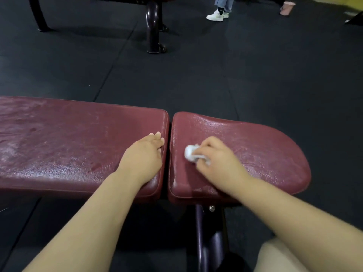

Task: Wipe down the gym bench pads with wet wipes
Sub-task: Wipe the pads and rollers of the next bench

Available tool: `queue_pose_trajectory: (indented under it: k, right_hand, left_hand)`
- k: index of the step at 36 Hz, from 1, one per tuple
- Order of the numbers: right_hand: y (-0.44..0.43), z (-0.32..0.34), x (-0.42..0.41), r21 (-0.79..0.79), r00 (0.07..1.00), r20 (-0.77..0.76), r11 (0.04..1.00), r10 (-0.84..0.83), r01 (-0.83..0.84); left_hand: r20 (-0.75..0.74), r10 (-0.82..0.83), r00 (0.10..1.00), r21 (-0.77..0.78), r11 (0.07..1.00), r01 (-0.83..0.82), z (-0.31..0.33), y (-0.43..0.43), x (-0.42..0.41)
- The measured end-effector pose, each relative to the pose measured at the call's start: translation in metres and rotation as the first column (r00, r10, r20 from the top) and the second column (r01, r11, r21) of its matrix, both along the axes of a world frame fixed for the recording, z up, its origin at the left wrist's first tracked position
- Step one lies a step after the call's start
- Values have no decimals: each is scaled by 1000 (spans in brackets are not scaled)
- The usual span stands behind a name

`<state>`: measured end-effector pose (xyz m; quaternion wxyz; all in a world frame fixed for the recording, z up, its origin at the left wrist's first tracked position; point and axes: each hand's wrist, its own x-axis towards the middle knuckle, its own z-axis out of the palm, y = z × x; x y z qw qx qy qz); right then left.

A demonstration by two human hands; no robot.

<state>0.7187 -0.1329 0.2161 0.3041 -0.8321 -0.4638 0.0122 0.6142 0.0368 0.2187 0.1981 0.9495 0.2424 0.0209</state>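
A crumpled white wet wipe (191, 154) is pinched in the curled fingers of the right hand (218, 160) and pressed onto the maroon seat pad (265, 150), at that pad's left end, just beside the gap (169, 154) between the pads. The left hand (144, 154) is laid flat, fingers straight, nothing held, on the right end of the long back pad (59, 138), just across the gap from the wipe. The bench's long axis runs left to right across the view. From the grip, most of the seat pad lies to the right and the whole back pad to the left. Wet sheen is seen on both pads, so the remaining area cannot be told. The back pad is nearer the left hand, but the wipe is held by the right, so a cross-gap reach is judged likely.
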Motion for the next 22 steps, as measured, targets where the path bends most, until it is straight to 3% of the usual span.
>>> queue_pose_trajectory:
  k: [2,4,7,12,16,19,22]
  right_hand:
    - [-19,-2,35,6,976,67,979,-205,205]
    - [-43,-5,62,-31,910,22,909,-414,415]
    - [-60,-14,65,-54,803,2,802,-596,595]
    - [-21,-13,-11,5,866,0,866,-500,500]
    - [-6,-12,-48,137,975,-37,965,-219,222]
    - [-24,-9,-35,98,997,59,994,-50,44]
    - [-63,-10,-6,44,976,144,986,-164,159]
  left_hand:
    - [7,11,1000,-17,1000,-11,-1,0,-1]
    - [17,24,1000,-29,999,-23,-2,0,-1]
    - [20,36,999,-27,999,-35,-3,-1,0]
    - [12,34,999,-8,999,-34,-4,-3,2]
    - [14,17,1000,1,1000,-17,-6,-2,2]
    - [10,12,1000,4,1000,-12,-6,-4,2]
    - [10,13,1000,0,1000,-13,-3,-6,2]
